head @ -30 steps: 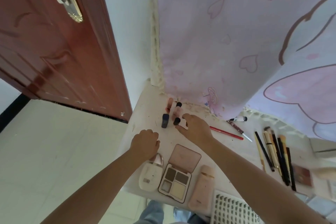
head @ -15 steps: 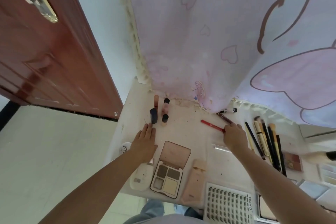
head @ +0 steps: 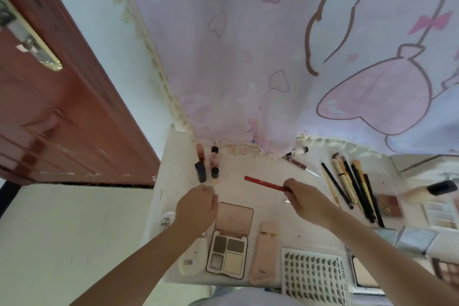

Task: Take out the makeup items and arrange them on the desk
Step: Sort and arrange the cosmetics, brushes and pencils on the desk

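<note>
Makeup lies spread over a white desk (head: 258, 166). My right hand (head: 309, 202) pinches one end of a red pencil (head: 264, 183), which points left across the desk. My left hand (head: 197, 207) hovers with loosely curled fingers and holds nothing, just below a cluster of lipsticks and small tubes (head: 206, 165). An open eyeshadow palette (head: 231, 238) lies right of the left hand, with a pink tube (head: 264, 252) beside it. A row of brushes and pencils (head: 352, 186) lies to the right.
A lash tray (head: 315, 273) sits at the front edge. More palettes (head: 439, 213) and a big brush (head: 432, 190) lie far right. A white compact (head: 193, 256) sits under my left forearm. A pink curtain (head: 273, 69) hangs behind; a red door (head: 62, 119) stands left.
My right hand left the lipstick cluster, moved right, and now pinches the red pencil. My left hand's fingers have curled in. The view shifted rightward.
</note>
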### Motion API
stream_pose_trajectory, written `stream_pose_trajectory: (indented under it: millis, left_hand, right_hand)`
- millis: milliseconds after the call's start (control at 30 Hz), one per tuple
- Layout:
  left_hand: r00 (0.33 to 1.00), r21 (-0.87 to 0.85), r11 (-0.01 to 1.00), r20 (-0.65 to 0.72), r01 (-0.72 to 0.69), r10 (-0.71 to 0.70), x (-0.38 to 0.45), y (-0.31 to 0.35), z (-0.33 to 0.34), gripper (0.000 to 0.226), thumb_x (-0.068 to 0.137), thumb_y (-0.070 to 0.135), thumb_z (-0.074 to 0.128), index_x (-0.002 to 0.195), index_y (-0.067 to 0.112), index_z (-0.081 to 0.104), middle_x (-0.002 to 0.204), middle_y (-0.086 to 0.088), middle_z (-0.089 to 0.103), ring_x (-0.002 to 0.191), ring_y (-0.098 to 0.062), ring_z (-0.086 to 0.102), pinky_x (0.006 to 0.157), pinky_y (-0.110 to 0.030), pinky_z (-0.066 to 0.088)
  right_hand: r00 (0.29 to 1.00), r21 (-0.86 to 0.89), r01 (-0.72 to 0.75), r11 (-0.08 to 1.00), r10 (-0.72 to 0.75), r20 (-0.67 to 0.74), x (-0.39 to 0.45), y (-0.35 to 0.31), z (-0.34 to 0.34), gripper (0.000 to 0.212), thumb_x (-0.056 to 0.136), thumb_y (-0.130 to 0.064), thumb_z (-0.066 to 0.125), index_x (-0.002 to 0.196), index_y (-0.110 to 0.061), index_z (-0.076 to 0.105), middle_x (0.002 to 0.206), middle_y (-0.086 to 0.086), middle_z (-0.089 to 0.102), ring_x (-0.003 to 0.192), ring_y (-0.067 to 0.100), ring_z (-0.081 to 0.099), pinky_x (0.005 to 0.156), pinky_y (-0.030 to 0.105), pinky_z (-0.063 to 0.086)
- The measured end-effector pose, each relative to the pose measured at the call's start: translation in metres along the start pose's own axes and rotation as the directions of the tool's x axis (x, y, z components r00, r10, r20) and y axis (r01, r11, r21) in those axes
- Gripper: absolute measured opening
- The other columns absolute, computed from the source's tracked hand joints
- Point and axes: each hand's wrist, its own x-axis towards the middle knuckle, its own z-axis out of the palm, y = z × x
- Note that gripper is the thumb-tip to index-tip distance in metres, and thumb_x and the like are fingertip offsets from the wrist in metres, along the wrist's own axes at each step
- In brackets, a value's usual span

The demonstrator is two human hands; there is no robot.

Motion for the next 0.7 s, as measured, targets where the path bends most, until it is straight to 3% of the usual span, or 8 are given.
stream_pose_trajectory:
  millis: [67, 133, 233, 333, 500, 533, 600, 700]
  left_hand:
    - [0.966, -0.090, 0.971, -0.158, -0.220, 0.204, -0.002, 0.024, -0.014, 0.036, 0.095, 0.036, 0.038, 0.120, 0.014, 0.051, 0.117, -0.001, 0.056, 0.105, -0.015, 0.054, 0.086, -0.021, 0.042]
    - [0.909, -0.052, 0.910, -0.093, -0.412, 0.406, 0.002, 0.050, -0.028, 0.040, 0.095, 0.039, 0.035, 0.124, 0.014, 0.046, 0.119, -0.002, 0.053, 0.108, -0.018, 0.051, 0.085, -0.024, 0.042]
    - [0.863, 0.041, 0.863, 0.068, -0.504, 0.501, 0.015, 0.078, -0.040, 0.035, 0.098, 0.038, 0.025, 0.109, 0.012, 0.046, 0.103, -0.003, 0.056, 0.089, -0.019, 0.054, 0.070, -0.026, 0.040]
    - [0.798, 0.127, 0.788, 0.115, -0.602, 0.591, 0.023, 0.094, -0.045, 0.036, 0.099, 0.036, 0.021, 0.105, 0.010, 0.045, 0.094, -0.004, 0.058, 0.078, -0.022, 0.055, 0.063, -0.027, 0.037]
    - [0.675, 0.005, 0.682, 0.142, -0.732, 0.724, 0.023, 0.126, -0.054, 0.030, 0.098, 0.035, 0.025, 0.098, 0.012, 0.045, 0.071, 0.005, 0.041, 0.056, -0.014, 0.035, 0.056, -0.026, 0.029]
    - [0.669, -0.017, 0.680, 0.166, -0.733, 0.724, 0.024, 0.130, -0.054, 0.024, 0.098, 0.033, 0.026, 0.097, 0.017, 0.045, 0.067, 0.008, 0.037, 0.054, -0.013, 0.035, 0.056, -0.027, 0.030]
    - [0.751, -0.040, 0.772, 0.205, -0.634, 0.628, 0.035, 0.123, -0.056, 0.014, 0.099, 0.030, 0.026, 0.092, 0.028, 0.037, 0.063, 0.011, 0.034, 0.058, -0.014, 0.041, 0.059, -0.028, 0.035]
    - [0.867, -0.002, 0.895, 0.245, -0.447, 0.433, 0.050, 0.106, -0.057, 0.022, 0.099, 0.032, 0.023, 0.086, 0.018, 0.035, 0.062, 0.009, 0.036, 0.065, -0.018, 0.046, 0.061, -0.028, 0.035]
  right_hand:
    - [0.995, 0.017, 0.097, 0.995, -0.098, 0.017, -0.010, -0.013, -0.012, 0.020, 0.096, -0.022, 0.036, 0.102, -0.008, 0.050, 0.068, -0.011, 0.045, 0.058, 0.010, 0.044, 0.055, 0.019, 0.034]
    - [0.988, 0.063, 0.152, 0.986, -0.152, -0.004, -0.021, -0.023, -0.026, 0.021, 0.096, -0.021, 0.038, 0.102, -0.008, 0.052, 0.065, -0.014, 0.043, 0.054, 0.003, 0.041, 0.051, 0.016, 0.031]
    - [0.985, 0.063, 0.174, 0.983, -0.173, -0.022, -0.036, -0.026, -0.049, 0.023, 0.096, -0.021, 0.040, 0.101, -0.005, 0.056, 0.070, -0.006, 0.050, 0.059, 0.012, 0.045, 0.054, 0.020, 0.031]
    - [0.993, 0.010, 0.103, 0.995, -0.104, 0.058, -0.053, -0.016, -0.068, 0.028, 0.096, -0.024, 0.038, 0.100, -0.005, 0.057, 0.063, -0.010, 0.044, 0.056, 0.010, 0.042, 0.055, 0.018, 0.030]
    - [0.999, 0.040, 0.044, 0.998, -0.045, 0.028, -0.089, 0.002, -0.075, 0.026, 0.096, -0.025, 0.039, 0.098, -0.008, 0.058, 0.058, -0.016, 0.039, 0.050, -0.004, 0.037, 0.058, 0.007, 0.036]
    - [1.000, 0.033, 0.019, 0.999, -0.019, 0.022, -0.098, 0.012, -0.076, 0.025, 0.095, -0.025, 0.039, 0.098, -0.009, 0.058, 0.059, -0.017, 0.040, 0.051, -0.006, 0.037, 0.058, 0.006, 0.037]
    - [0.993, 0.016, -0.112, 0.994, 0.112, -0.037, -0.118, 0.044, -0.086, 0.023, 0.095, -0.022, 0.041, 0.097, -0.007, 0.058, 0.062, -0.019, 0.041, 0.054, -0.008, 0.039, 0.059, 0.003, 0.038]
    - [0.948, 0.064, -0.220, 0.973, 0.229, -0.220, -0.142, 0.089, -0.101, 0.021, 0.092, -0.011, 0.047, 0.093, 0.004, 0.062, 0.059, -0.012, 0.048, 0.051, 0.000, 0.044, 0.059, 0.002, 0.039]
